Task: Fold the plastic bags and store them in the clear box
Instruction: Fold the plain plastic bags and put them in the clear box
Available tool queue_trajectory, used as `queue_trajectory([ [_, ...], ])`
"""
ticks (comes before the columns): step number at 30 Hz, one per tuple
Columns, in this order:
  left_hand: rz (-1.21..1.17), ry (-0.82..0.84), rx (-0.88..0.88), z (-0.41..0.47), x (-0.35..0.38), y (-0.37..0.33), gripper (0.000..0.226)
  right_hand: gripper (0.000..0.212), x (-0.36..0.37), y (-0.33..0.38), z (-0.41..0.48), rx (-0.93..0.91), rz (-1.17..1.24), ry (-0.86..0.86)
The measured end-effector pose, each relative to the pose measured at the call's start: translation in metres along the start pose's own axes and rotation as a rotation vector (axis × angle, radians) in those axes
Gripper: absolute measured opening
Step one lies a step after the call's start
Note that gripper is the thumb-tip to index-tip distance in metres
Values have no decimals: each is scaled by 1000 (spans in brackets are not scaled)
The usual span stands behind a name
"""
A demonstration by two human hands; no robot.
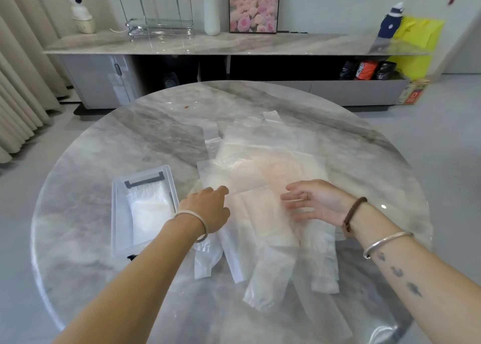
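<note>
Several translucent white plastic bags (263, 166) lie flat and overlapping in the middle of the round marble table (130, 140), handles pointing near and far. A clear box (118, 213) with dark latches stands to their left and holds a folded white bag (149, 213). My left hand (208, 210) rests palm down on the left edge of the nearest bag, fingers curled at its fold. My right hand (315, 204) hovers over the bag's right side, palm turned left, fingers spread and holding nothing.
Beyond the table runs a long marble sideboard (234, 44) with a white vase, a framed flower picture, a clear rack and a small camera. A yellow bag (419, 33) sits at its right end. Curtains hang at the left.
</note>
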State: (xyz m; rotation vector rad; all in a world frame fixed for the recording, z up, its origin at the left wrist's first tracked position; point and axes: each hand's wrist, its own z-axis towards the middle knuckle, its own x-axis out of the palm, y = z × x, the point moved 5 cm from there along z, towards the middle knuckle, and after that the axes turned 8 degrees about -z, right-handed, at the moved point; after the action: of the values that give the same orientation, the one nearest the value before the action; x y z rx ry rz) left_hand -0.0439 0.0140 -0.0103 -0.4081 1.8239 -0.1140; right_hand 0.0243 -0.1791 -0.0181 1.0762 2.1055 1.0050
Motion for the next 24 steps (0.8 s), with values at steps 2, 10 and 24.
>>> queue_trajectory([
  [2, 19, 7, -14, 3, 3, 1, 43, 16, -5, 3, 6, -37, -131, -146],
  [10, -216, -34, -184, 10, 6, 3, 38, 12, 15, 15, 33, -126, -464, -286],
  [24, -1124, -70, -566, 13, 6, 33, 39, 27, 23, 13, 44, -3, 12, -72],
])
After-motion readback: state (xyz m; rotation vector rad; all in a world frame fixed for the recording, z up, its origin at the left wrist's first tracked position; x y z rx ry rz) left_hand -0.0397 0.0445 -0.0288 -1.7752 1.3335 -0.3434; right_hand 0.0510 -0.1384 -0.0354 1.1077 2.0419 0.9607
